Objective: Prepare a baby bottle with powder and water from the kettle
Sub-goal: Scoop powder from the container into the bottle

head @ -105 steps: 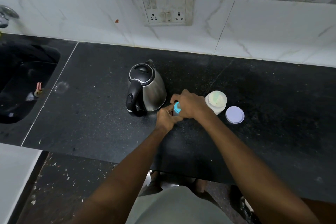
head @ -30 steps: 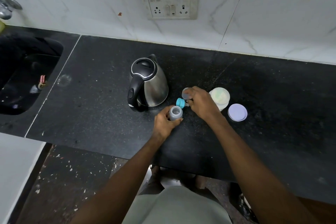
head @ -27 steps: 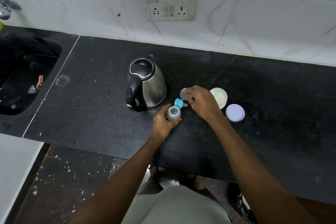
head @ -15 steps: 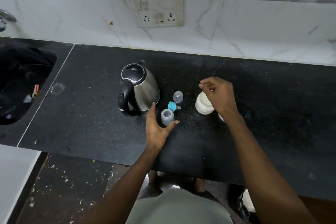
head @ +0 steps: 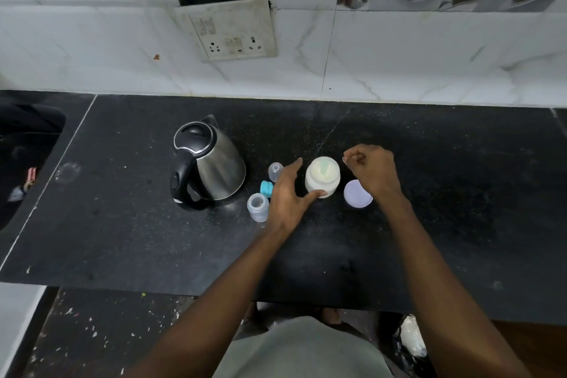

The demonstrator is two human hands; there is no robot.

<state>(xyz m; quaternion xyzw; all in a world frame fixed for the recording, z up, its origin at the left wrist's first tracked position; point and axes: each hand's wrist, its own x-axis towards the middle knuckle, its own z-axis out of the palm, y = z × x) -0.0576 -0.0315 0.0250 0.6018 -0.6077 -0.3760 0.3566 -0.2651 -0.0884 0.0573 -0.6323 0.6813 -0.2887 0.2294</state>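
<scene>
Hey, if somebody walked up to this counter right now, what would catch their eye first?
Probably the steel kettle standing on the black counter. Next, the white powder jar to its right: the left hand touches its base, and the right hand is curled just beside it. The open baby bottle stands in front of the kettle.

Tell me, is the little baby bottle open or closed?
Open. The baby bottle stands upright with a bare mouth; its teal ring and clear cap lie beside it.

My left hand reaches forward, fingers straight; my right hand hovers, curled loosely.
</scene>
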